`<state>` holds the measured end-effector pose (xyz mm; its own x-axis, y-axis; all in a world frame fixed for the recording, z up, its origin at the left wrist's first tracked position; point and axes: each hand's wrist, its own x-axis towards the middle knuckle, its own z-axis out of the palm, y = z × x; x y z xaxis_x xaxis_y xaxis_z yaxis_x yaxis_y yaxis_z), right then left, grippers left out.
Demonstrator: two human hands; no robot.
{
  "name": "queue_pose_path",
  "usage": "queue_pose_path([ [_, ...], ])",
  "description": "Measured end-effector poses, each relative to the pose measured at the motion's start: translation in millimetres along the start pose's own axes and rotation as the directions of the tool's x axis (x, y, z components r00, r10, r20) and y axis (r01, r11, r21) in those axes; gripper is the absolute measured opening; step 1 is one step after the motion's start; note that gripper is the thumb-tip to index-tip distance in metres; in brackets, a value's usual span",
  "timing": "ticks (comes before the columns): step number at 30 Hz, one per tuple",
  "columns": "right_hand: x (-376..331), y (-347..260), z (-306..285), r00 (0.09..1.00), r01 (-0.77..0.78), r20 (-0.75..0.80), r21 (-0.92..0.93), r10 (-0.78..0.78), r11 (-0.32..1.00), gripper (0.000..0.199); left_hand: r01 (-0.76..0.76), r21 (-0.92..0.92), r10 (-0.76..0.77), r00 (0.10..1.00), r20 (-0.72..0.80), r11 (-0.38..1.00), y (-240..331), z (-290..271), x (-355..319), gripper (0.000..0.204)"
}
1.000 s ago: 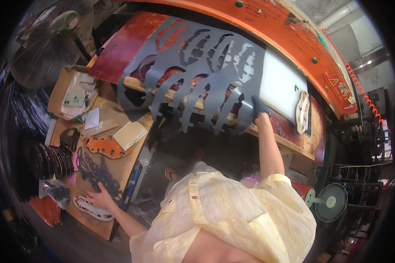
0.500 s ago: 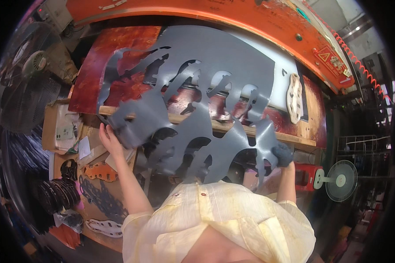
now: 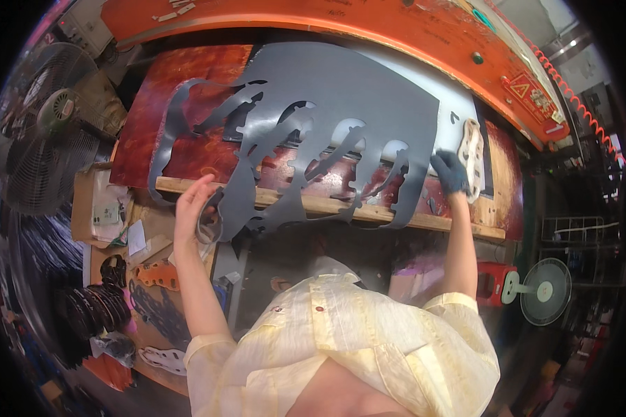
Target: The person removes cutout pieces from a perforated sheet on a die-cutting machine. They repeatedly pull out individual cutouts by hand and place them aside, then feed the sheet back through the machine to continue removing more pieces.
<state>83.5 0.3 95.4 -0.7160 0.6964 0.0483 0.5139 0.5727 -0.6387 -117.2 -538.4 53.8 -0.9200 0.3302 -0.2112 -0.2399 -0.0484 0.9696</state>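
A dark grey flexible sheet (image 3: 341, 80), with several long, notched cut-outs along its near half, lies over the dark red board (image 3: 135, 142). Its near strips curve down over a wooden edge strip (image 3: 313, 203). My bare left hand (image 3: 192, 208), fingers stretched, is against a curled strip at the sheet's near left corner. At the right edge is my right hand (image 3: 450, 172) in a dark glove, fingers extended and seemingly holding nothing; it is close to a cream, sole-shaped piece with holes (image 3: 472, 160). That piece rests on a white panel (image 3: 446, 111).
An orange machine beam (image 3: 292, 19) spans the far side. To the left are a large fan (image 3: 57, 111), a cardboard box (image 3: 83, 201) and a bench with sole-shaped pieces (image 3: 156, 276). A small fan (image 3: 544, 292) stands at right, by a red stool (image 3: 492, 283).
The sheet's raised near flap has dropped toward the board's edge, and its cut strips now hang lower. My right hand has moved up and away from me; my left shifted slightly right.
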Motion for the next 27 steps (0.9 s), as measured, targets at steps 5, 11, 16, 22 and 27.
queue_pose_path([
  [5, 120, -22, 15, 0.964, 0.261, 0.155, -0.397, -0.216, 0.88, 0.078, -0.361, 0.065, 0.264, 0.536, -0.802, 0.93, -64, -47, -21, 0.028],
  [11, 233, -29, 44, 0.914, 0.321, 0.374, -0.43, -0.157, 0.844, 0.098, -0.024, -0.757, -0.498, 0.74, -0.452, 0.653, -179, 0, -107, 0.051],
  [16, 273, -50, 65, 0.939, 0.263, 0.345, -0.688, -0.014, 0.677, 0.095, -0.002, -0.745, -0.372, 0.865, -0.336, 0.667, -206, 101, -55, 0.09],
  [22, 319, -24, 67, 0.836, 0.235, 0.519, -0.632, 0.178, 0.739, 0.065, -0.162, -0.728, -0.347, 0.797, -0.494, 0.666, -148, 95, -18, 0.071],
  [27, 322, 5, 57, 0.75, 0.364, 0.646, -0.224, -0.142, 0.904, 0.035, -0.453, -0.604, -0.387, 0.485, -0.784, 0.656, -86, 79, -29, 0.035],
])
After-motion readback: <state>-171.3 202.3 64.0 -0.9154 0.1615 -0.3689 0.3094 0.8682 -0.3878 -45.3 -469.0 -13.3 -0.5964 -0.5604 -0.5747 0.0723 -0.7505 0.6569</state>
